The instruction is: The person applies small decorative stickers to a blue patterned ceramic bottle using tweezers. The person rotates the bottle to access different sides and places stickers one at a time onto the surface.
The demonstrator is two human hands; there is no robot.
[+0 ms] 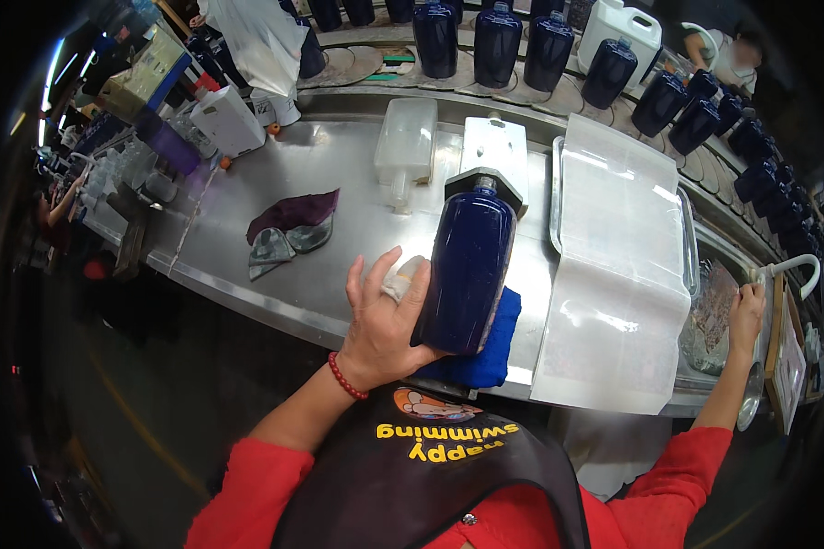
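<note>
A dark blue glossy bottle [470,270] lies in front of me, its neck at a dark-edged holder [487,188] and its base end over a folded blue cloth [499,343]. My left hand [384,320] grips its lower left side, thumb at the base and forefinger along the side. Some small white wad or finger wrap [400,282] shows at those fingers; I cannot tell which. Far to the right, my right hand [748,314] is closed, fingertips pinched together beside crumpled clear plastic [712,316] in a metal basin. What it pinches, if anything, is hidden.
White translucent sheets [613,274] cover a metal tray right of the bottle. A clear bottle [406,146] and purple-grey cloth pieces [293,224] lie on the metal table [339,151]. Blue bottles [497,46] stand along a conveyor behind. Another person [728,59] is at far right.
</note>
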